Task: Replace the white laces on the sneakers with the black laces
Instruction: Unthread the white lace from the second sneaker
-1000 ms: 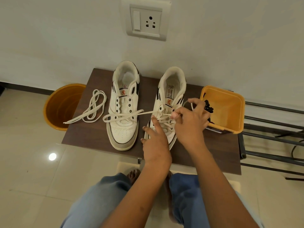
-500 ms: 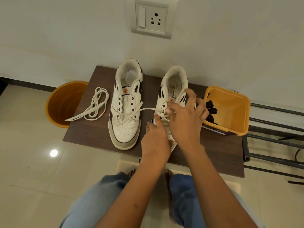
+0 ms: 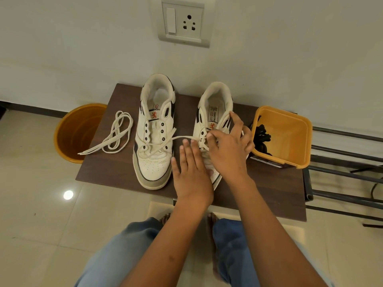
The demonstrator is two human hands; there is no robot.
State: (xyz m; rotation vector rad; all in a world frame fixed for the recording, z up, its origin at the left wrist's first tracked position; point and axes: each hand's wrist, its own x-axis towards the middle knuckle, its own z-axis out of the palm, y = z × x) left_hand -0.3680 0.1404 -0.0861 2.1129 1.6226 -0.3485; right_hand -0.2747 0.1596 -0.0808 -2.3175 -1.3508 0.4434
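Two white sneakers stand side by side on a small brown table (image 3: 116, 168). The left sneaker (image 3: 154, 129) has bare eyelets. A white lace (image 3: 153, 146) from the right sneaker (image 3: 215, 104) trails across its toe. My left hand (image 3: 190, 172) lies flat with straight fingers on the right sneaker's front. My right hand (image 3: 228, 150) pinches that white lace at the right sneaker's upper eyelets, its index finger resting on the collar. Another white lace (image 3: 116, 135) lies loose on the table's left side. Black laces (image 3: 262, 137) sit in an orange square tub (image 3: 290, 139).
An orange round bucket (image 3: 76, 131) stands on the floor left of the table. A dark metal rack (image 3: 342, 175) is at the right. The wall with a socket plate (image 3: 184, 23) is just behind the table. My knees are below the table's near edge.
My right hand has moved up the right sneaker toward its tongue. The lace over the left sneaker has gone slack. My left hand has slid further onto the shoe's front.
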